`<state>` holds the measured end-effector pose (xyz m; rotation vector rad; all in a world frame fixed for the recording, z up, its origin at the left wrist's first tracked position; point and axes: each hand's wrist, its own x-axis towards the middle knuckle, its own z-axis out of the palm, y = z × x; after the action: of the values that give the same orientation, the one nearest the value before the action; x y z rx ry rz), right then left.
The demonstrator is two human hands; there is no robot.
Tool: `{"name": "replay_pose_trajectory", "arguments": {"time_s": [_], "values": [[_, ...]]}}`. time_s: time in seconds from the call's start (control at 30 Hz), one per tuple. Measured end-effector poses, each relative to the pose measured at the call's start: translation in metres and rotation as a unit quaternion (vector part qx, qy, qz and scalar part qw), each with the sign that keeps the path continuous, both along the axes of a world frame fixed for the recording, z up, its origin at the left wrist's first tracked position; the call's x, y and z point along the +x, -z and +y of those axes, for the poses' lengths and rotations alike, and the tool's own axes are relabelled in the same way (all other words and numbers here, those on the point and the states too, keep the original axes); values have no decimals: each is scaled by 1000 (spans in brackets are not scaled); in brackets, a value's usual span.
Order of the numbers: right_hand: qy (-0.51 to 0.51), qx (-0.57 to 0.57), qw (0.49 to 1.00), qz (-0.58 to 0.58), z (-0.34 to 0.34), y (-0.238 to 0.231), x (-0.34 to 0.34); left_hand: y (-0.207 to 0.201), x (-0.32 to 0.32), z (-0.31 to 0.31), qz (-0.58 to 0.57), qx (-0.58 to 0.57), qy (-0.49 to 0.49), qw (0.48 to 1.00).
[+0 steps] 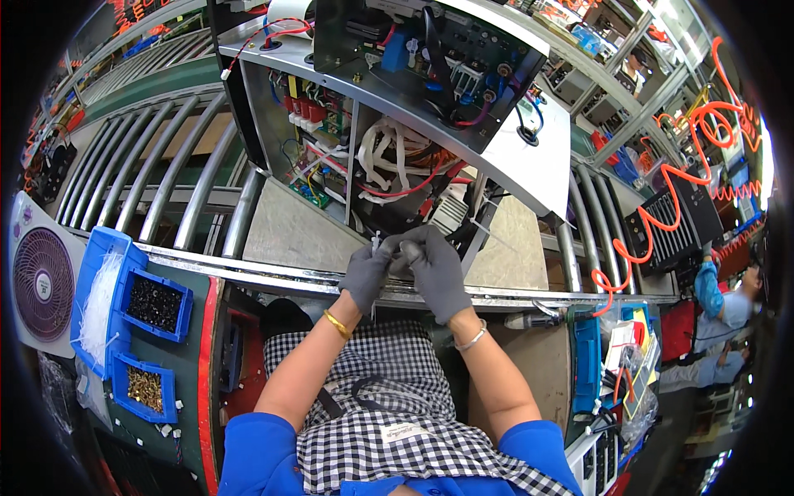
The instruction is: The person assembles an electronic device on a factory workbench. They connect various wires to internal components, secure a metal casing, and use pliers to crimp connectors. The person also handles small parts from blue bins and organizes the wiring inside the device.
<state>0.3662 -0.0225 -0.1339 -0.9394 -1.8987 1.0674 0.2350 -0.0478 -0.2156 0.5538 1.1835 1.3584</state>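
My left hand (365, 275), in a grey glove, is closed around thin white cable ties (376, 240) whose ends stick up above the fingers. My right hand (435, 273), gloved the same way, touches the left with thumb and fingers pinched together. What the right fingers hold is hidden. Just beyond both hands stands an open metal equipment cabinet (353, 157). Its lower bay shows a bundle of white-sleeved wires (389, 157), red cables and a circuit board with red parts (308, 107). A second circuit board (488, 50) sits in the upper bay.
Blue bins at left hold white cable ties (101, 306), black screws (155, 305) and brass-coloured fasteners (145, 387). A fan (43, 285) stands beside them. Metal rollers (194, 186) flank the cabinet. A power driver (533, 319) lies right, near a coiled orange hose (653, 236). People work far right.
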Motion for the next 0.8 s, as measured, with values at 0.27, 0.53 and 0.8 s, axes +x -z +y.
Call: {"name": "replay_pose_trajectory", "arguments": {"time_s": [0.27,0.53,0.8], "values": [[32,-215,965,147,-32,52,14,16,9,6,67,3,-48,997],[13,-208,966,151,-26,79,17,-2,6,2,69,-45,-19,996],[-1,56,998,-11,-15,12,30,-61,-14,-22,194,120,-11,974]]}}
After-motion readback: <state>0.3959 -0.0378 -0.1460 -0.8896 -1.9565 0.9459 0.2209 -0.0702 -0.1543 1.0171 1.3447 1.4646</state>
